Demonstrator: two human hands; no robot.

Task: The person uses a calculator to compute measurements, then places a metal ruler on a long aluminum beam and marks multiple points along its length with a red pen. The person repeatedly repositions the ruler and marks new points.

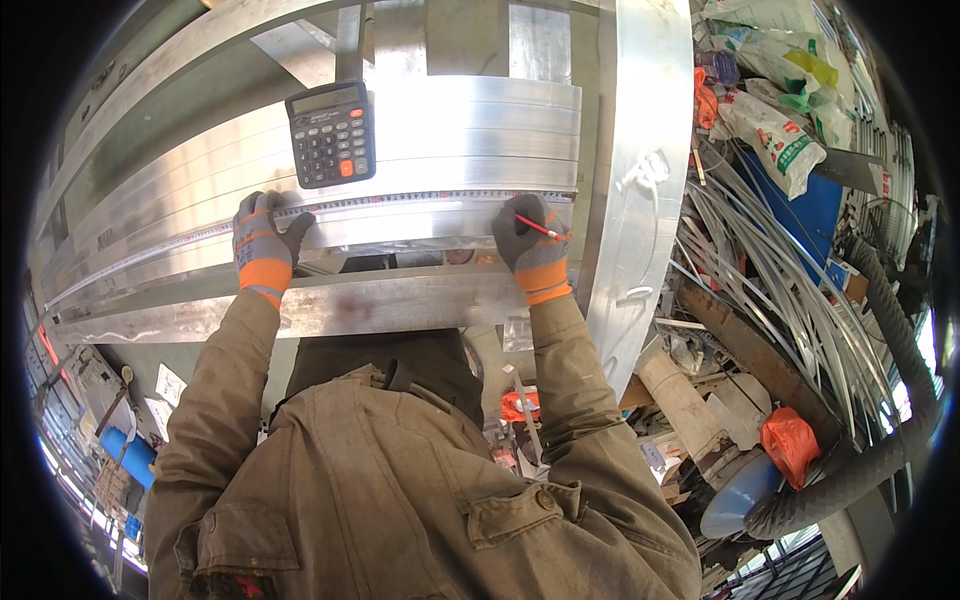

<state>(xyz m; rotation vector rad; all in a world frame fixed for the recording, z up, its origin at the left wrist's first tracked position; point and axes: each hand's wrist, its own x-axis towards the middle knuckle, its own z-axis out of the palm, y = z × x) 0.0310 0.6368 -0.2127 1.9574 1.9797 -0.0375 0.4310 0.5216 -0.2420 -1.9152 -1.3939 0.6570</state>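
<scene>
The person leans over a stack of long aluminium profiles (440, 140), bright silver bars lying side by side across a metal frame. A steel ruler (400, 199) runs along the near bar, its graduated edge following the front of the stack.

The left hand (263, 243), in a grey glove with an orange cuff, presses down on the ruler toward the stack's left end, fingers spread flat over it, pinning rather than gripping. The right hand (533, 243), gloved the same way, sits at the right end of the stack, close to where the bars are cut off. It is closed around a red pencil (537, 228), the tip angled up and to the left, touching or just shy of the ruler's edge; which of the two cannot be told.

A black calculator (331, 134) with one orange key lies on top of the profiles, toward their far edge, above and just right of the left hand, well apart from the pencil.

To the right of the stack stands a broad upright aluminium beam (645, 190). Beyond it, a tangle of thin metal strips (780, 280), printed sacks (775, 135) and a ribbed grey hose (900, 350) crowd the floor. An orange bag (790, 443) sits low right.
</scene>
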